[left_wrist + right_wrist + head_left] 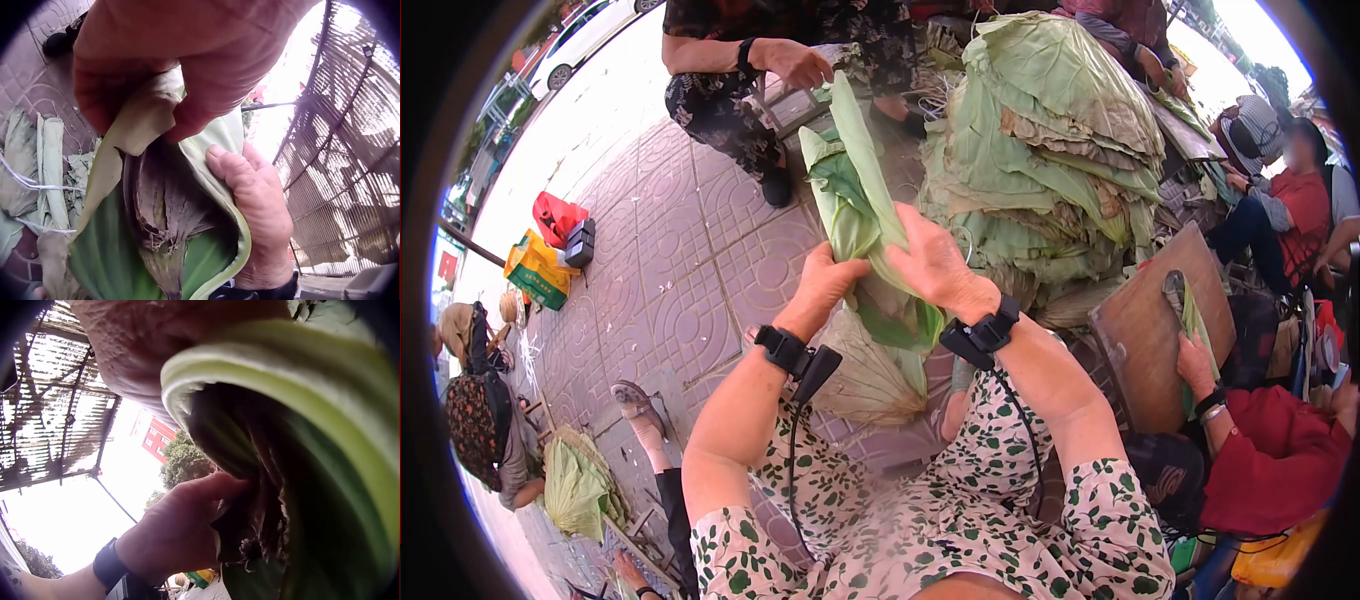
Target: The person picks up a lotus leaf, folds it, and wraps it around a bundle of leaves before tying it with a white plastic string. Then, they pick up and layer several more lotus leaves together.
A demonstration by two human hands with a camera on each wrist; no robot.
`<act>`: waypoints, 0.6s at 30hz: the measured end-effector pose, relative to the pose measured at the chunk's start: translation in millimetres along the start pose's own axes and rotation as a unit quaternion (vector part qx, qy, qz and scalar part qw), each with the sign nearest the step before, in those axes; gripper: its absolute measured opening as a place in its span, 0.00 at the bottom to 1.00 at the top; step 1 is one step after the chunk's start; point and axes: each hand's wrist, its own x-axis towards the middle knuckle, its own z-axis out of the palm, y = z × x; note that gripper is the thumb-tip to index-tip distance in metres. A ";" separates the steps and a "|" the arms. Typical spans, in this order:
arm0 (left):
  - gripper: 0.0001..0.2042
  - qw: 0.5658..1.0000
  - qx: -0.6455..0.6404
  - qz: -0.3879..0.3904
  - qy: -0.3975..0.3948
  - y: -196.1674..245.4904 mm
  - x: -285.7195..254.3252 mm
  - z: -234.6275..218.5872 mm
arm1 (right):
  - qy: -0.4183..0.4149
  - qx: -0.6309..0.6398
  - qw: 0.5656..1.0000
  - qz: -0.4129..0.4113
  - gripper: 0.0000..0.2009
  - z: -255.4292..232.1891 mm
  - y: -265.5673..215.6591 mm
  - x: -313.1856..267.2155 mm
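A green leaf bundle [850, 200], folded lengthwise, is held up between both hands. My left hand [828, 287] pinches its left edge, thumb toward the middle; my right hand [938, 262] grips the right side. In the left wrist view, the left hand [181, 56] holds a dry, pale edge of the rolled leaf [106, 250], with brown withered pieces [165, 206] inside, and the right hand [256, 212] grips the far side. The right wrist view shows the leaf's thick curled rim [250, 362] close up and the left hand [181, 531] with its thumb at the inner brown part.
A tall pile of large leaves [1050, 150] stands ahead to the right. Below the hands lies a dried leaf bundle [865, 375] near the feet. A person sits opposite; others sit at the right, one with a wooden board [1160, 330]. Bags [540, 268] stand on the paving at left.
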 end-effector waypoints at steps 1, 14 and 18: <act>0.18 1.000 0.000 -0.001 0.000 -0.1 -0.3 1.3 | 0.000 0.000 1.000 0.001 0.24 -0.2 1.5 -0.5; 0.20 0.998 0.052 0.010 -0.020 5.1 -1.6 8.7 | 0.011 -0.037 0.999 -0.014 0.20 -6.3 7.3 -0.1; 0.19 0.999 0.008 0.046 0.009 10.2 -5.2 7.8 | 0.029 0.006 0.999 0.041 0.23 -13.6 -7.1 4.5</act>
